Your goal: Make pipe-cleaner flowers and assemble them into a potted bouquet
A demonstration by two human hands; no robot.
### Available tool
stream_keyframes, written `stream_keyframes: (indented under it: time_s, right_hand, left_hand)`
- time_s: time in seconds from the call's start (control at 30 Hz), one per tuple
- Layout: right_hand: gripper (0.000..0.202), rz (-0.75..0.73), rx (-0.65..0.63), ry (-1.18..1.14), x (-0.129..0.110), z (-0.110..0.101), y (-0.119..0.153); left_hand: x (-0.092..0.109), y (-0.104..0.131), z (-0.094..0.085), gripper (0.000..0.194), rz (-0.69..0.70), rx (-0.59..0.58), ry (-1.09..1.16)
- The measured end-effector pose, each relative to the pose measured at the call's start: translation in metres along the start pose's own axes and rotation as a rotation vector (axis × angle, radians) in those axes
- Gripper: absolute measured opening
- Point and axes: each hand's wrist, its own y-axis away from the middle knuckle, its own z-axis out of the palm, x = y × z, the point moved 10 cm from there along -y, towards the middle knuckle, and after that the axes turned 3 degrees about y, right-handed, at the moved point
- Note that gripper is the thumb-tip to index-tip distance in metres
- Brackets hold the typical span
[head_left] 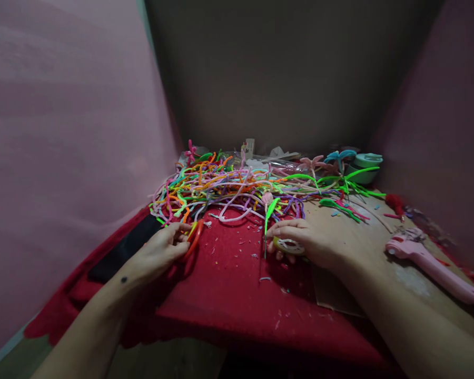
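My left hand (164,247) has its fingers closed on orange-and-yellow scissors (197,238), low over the red cloth. Only the looped handle part shows clearly; I cannot make out the blades. To the right, my right hand (310,237) pinches the thin stem of a pipe-cleaner flower, held upright. It has a small pale pink head (267,198) and a bright green leaf (272,207). A roll of tape (287,246), yellowish-green at the edge, sits within the same hand, partly covered by the fingers.
A tangled heap of coloured pipe cleaners (217,184) spreads across the back of the red cloth (229,295). On the right lie a pink glue gun (430,263) and green pipe-cleaner pieces (342,209) on brown board. A teal container (365,167) stands behind; a black item (122,252) lies left.
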Motion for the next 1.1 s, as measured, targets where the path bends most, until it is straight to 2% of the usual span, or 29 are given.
stream_keyframes:
  time_s: [0.07, 0.17, 0.3, 0.4, 0.47, 0.57, 0.67, 0.77, 1.0, 1.1]
  right_hand:
    - [0.018, 0.004, -0.006, -0.009, 0.000, 0.002, 0.001]
    - [0.018, -0.004, -0.017, 0.000, -0.001, 0.004, 0.001]
    - [0.017, -0.009, 0.003, 0.013, 0.000, 0.002, 0.001]
    - [0.016, -0.007, 0.027, 0.031, 0.000, -0.001, 0.001]
    - [0.016, -0.013, 0.025, 0.036, 0.000, 0.000, 0.001]
    - [0.016, -0.006, 0.027, 0.021, 0.002, -0.001, 0.001]
    - [0.016, 0.009, 0.025, 0.023, 0.006, -0.001, -0.001]
    - [0.018, 0.004, 0.009, 0.011, 0.007, 0.000, -0.003]
    - [0.020, 0.019, 0.018, 0.063, 0.002, 0.001, 0.002]
    - [0.022, 0.010, 0.043, 0.141, -0.005, -0.001, 0.005]
  left_hand:
    - [0.001, 0.006, 0.001, 0.036, -0.025, -0.003, 0.139]
    - [0.011, 0.020, 0.019, 0.028, -0.006, -0.136, 0.365]
    - [0.028, 0.048, 0.062, 0.021, 0.008, -0.400, 0.555]
    - [0.036, 0.075, 0.102, 0.038, -0.071, -0.662, 0.640]
    - [0.039, 0.088, 0.118, 0.048, -0.134, -0.764, 0.672]
    - [0.045, 0.100, 0.130, 0.049, -0.191, -0.867, 0.710]
    - [0.050, 0.109, 0.136, 0.033, -0.205, -0.966, 0.658]
    - [0.048, 0.110, 0.140, 0.018, -0.216, -0.996, 0.581]
    - [0.047, 0.093, 0.146, 0.015, -0.141, -0.896, 0.545]
    - [0.046, 0.090, 0.147, 0.013, -0.149, -0.875, 0.521]
